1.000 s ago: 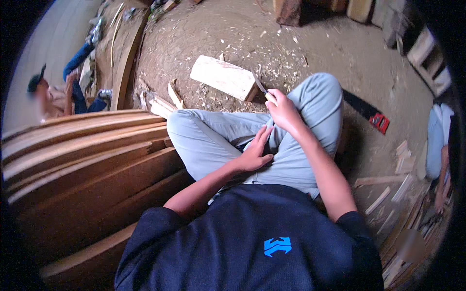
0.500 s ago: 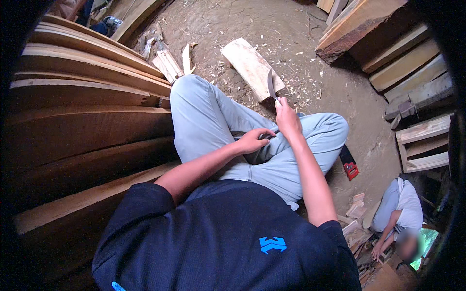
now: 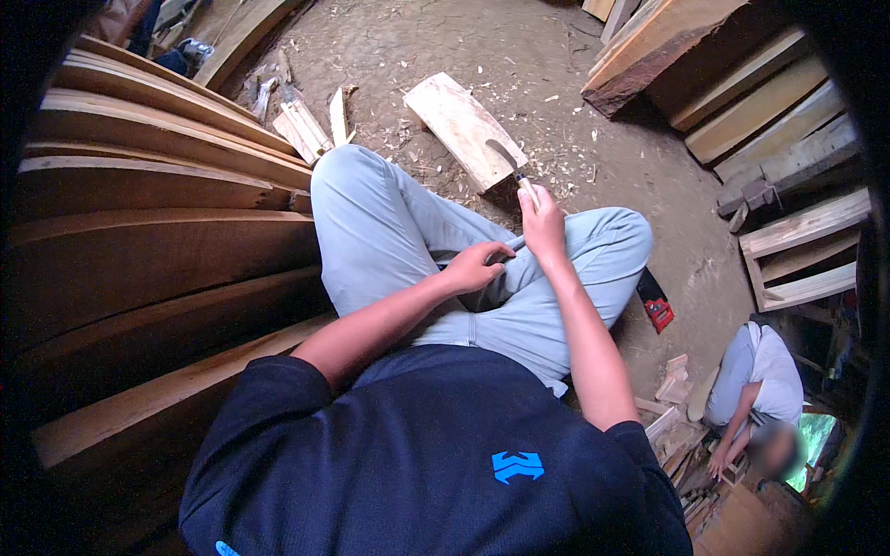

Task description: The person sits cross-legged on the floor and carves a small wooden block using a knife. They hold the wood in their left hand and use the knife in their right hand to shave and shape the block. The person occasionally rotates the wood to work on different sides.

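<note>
Wood block [image 3: 464,130] lies ahead, long axis far-left to near-right, nearer my right hand [image 3: 544,227], clamped on curved knife [image 3: 521,177]; my left hand [image 3: 471,269] rests apart, loosely curled.

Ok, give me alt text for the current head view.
Seated person grips a curved knife in the right hand near a pale wood block on a dirt floor; left hand over crossed legs, red-handled saw by the right knee.

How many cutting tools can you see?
2: a curved knife in the right hand, and a red-handled saw on the ground beside the right knee, partly hidden. Others could be hidden among the wood.
</note>
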A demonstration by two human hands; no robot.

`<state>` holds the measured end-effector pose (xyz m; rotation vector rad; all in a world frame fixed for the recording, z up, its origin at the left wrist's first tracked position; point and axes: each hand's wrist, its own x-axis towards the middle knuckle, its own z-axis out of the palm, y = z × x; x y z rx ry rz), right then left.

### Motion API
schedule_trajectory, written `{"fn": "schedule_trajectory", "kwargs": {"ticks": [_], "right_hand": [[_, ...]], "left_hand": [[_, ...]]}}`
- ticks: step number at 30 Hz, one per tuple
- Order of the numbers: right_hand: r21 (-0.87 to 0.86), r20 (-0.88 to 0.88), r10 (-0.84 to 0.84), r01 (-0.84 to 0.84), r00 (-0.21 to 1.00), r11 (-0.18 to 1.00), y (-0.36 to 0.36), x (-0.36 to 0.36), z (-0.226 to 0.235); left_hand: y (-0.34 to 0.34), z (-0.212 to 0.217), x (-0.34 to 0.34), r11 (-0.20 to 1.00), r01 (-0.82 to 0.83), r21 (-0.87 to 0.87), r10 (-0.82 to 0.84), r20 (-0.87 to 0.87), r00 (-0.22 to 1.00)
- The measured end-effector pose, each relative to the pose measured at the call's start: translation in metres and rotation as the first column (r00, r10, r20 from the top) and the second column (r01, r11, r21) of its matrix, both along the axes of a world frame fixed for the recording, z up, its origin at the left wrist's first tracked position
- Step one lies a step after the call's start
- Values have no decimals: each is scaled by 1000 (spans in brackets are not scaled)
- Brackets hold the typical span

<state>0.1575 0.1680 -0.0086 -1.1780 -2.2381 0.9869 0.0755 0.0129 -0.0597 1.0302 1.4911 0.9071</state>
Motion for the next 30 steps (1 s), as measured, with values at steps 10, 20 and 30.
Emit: {"fn": "schedule_trajectory", "kwargs": {"ticks": [10,20,30], "right_hand": [[196,-161,-19,51,987,979,-2,-29,71],[168,391,40,-114,920,979,-14,-13,23],[-86,46,59,-55,997,995,9,-5,5]], "left_hand": [[-1,-12,3,993,-30,114,32,-17,999],[0,-10,5,985,-48,166,51,-16,999],[0,0,3,997,8,71,-5,-51,999]]}}
